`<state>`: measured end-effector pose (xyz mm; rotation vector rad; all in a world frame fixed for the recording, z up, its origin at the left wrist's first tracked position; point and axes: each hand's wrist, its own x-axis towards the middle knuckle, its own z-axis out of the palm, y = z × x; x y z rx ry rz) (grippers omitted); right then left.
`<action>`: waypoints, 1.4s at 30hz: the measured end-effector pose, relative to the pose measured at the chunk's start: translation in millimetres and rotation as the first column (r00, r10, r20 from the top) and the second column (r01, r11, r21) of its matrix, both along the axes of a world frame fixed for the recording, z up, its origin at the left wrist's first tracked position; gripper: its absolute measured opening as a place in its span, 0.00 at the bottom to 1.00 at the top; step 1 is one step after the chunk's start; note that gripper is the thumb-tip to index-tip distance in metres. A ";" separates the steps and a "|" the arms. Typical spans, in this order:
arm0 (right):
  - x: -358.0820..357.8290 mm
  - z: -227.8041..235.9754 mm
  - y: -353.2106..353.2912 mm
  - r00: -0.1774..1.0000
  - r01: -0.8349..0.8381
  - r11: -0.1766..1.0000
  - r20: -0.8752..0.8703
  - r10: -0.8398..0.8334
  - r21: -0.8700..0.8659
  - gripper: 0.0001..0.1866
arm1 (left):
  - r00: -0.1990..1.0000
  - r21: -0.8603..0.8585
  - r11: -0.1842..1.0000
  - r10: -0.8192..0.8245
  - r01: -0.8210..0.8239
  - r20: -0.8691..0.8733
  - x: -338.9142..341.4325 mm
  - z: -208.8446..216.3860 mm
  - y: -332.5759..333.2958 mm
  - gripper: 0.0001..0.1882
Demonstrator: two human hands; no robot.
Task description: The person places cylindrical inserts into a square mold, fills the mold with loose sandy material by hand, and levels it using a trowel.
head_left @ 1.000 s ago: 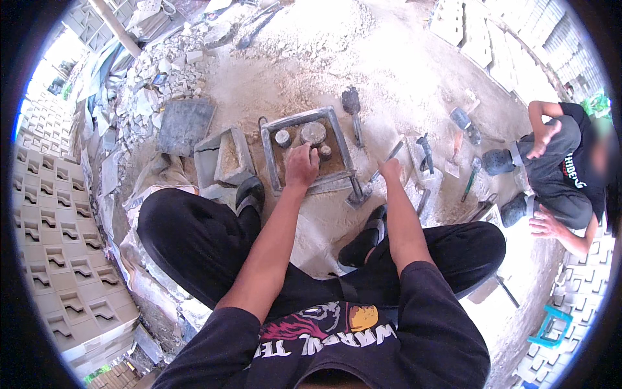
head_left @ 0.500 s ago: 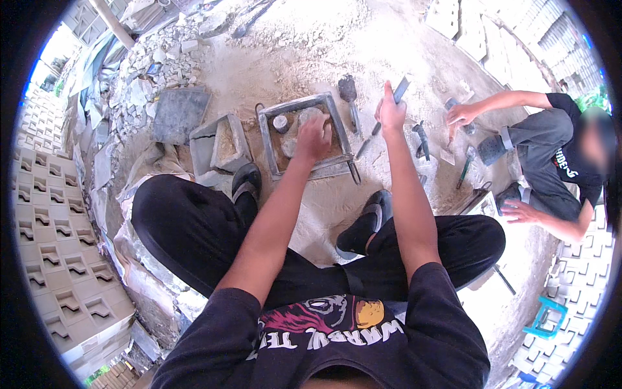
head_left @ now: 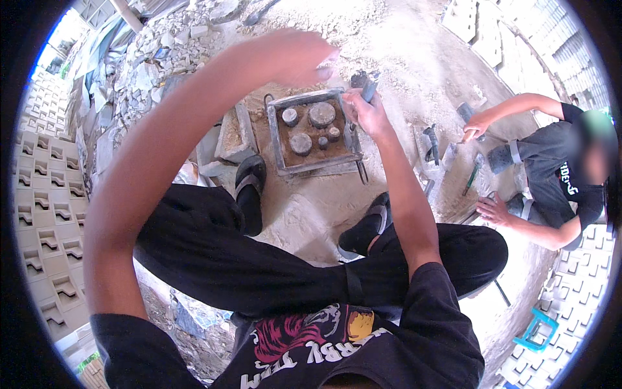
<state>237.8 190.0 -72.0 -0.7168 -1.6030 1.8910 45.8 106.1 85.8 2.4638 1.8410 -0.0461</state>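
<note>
A square grey moulding frame [head_left: 280,144] filled with brown sand lies on the ground before me. Several round, pale-topped pieces, such as the disc [head_left: 321,115] and the smaller one [head_left: 290,117], sit in the sand. At the frame's right edge, my right hand [head_left: 367,115] is closed around a long narrow tool [head_left: 369,91]; its blue-grey end points up, and a dark, narrow part shows below the fist. My left hand [head_left: 303,57] is raised beyond the frame's far side, smeared by motion, so its fingers cannot be read.
A grey box-shaped container [head_left: 234,133] stands left of the frame. Rubble [head_left: 146,74] lies at the far left. To the right, a co-worker [head_left: 541,155] crouches, one hand on a tool. A hammer-like tool [head_left: 432,142] and a green-handled tool [head_left: 474,174] lie between us.
My left hand has left the frame and swung up and away, uncovering the round pieces. My right hand has moved left to the frame's edge with the tool. The co-worker's hands have also shifted.
</note>
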 end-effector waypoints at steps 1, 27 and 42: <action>-3.4 -0.5 -6.0 1.000 0.006 1.000 0.029 -0.007 0.028 0.11 | 0.995 0.051 0.999 -0.022 0.017 0.100 -9.4 -8.6 -20.3 0.22; -39.5 -79.5 90.2 0.955 0.289 0.917 -0.009 -0.298 0.277 0.18 | 0.987 -0.349 0.924 0.140 -0.158 -0.077 -55.2 -26.7 5.7 0.28; -71.6 -64.4 81.1 0.969 0.249 0.912 -0.069 -0.239 0.327 0.15 | 0.976 -0.391 0.895 0.185 -0.216 -0.115 -82.9 -48.2 -8.9 0.25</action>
